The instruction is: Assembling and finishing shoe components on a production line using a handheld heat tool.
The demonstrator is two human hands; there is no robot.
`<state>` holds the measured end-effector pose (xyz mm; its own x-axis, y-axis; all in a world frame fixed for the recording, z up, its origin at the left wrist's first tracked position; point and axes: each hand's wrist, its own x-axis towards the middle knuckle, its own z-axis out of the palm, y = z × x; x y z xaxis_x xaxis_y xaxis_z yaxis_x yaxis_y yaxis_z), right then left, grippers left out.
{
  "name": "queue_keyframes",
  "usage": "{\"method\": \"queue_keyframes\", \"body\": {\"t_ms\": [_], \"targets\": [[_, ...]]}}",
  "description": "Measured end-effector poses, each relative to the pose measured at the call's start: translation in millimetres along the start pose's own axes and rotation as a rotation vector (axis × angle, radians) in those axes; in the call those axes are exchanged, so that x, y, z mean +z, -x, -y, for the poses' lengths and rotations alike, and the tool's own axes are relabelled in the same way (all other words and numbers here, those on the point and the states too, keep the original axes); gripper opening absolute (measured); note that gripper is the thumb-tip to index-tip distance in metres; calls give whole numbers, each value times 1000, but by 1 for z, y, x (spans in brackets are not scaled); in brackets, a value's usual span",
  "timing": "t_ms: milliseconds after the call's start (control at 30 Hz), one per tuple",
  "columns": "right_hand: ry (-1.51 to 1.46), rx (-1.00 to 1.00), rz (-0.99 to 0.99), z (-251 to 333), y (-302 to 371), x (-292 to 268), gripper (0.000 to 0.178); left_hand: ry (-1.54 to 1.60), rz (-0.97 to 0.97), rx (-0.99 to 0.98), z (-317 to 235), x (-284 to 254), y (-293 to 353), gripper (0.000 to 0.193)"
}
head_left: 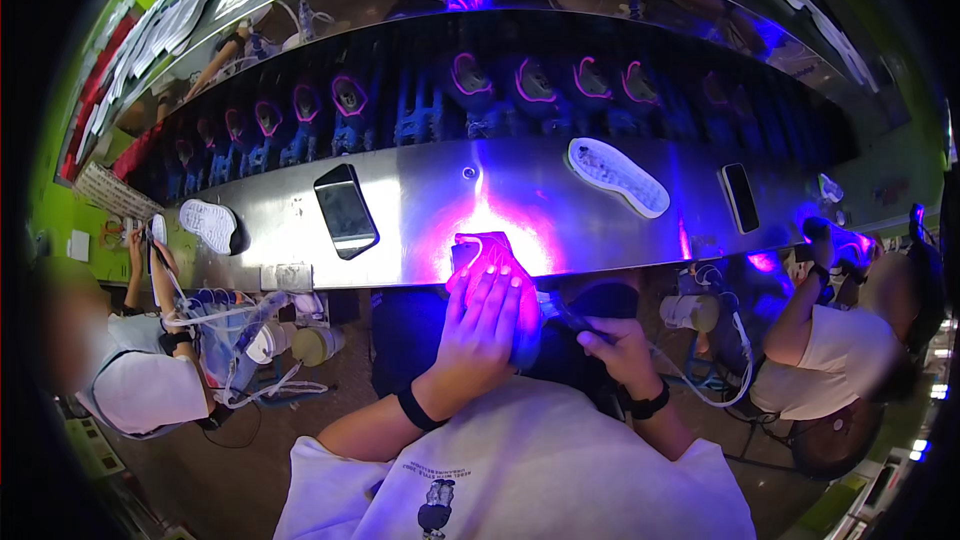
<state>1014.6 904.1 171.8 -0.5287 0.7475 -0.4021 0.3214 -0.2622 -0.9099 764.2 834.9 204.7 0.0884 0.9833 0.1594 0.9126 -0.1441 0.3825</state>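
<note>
At the near edge of the metal bench, my left hand (478, 328) lies over a shoe upper (489, 244) lit pink and violet. Its fingers wrap across the upper and hide much of it. In my right hand (622, 350) is a dark-handled tool that looks like a brush (568, 314), its pale end close to the upper's right side. Whether that end touches the upper cannot be made out in the glare.
The metal bench (420, 210) carries two phones (346, 210) (740, 197), a white sole (620, 178) and another white sole (208, 225). Behind are blue racks holding shoe uppers (349, 97). Co-workers sit left (150, 385) and right (815, 350), beside tubs (318, 345) (690, 312) with hoses.
</note>
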Motion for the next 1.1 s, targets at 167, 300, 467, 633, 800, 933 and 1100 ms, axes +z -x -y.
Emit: {"method": "queue_keyframes", "body": {"t_ms": [167, 300, 467, 633, 800, 933, 1100], "targets": [[-93, 53, 0, -2, 14, -4, 35, -55, 13, -29, -16, -8, -23, 73], [-225, 79, -12, -3, 28, -3, 35, -33, -58, -39, -23, -6, -42, 73], [-267, 63, -111, 6, 38, -2, 32, -80, -48, -66, -28, 2, -64, 71], [-38, 36, -321, 17, 35, -8, 30, -86, -85, -118, -27, 8, -87, 79], [269, -114, -355, 55, 10, -34, 26, 82, -128, -130, -14, 10, -101, 80], [447, -219, -283, 76, -21, -43, 26, 175, -123, -150, 7, 10, -108, 84], [462, -357, -375, 62, -53, -36, 29, 204, 37, -187, 27, -5, -113, 96]]}}
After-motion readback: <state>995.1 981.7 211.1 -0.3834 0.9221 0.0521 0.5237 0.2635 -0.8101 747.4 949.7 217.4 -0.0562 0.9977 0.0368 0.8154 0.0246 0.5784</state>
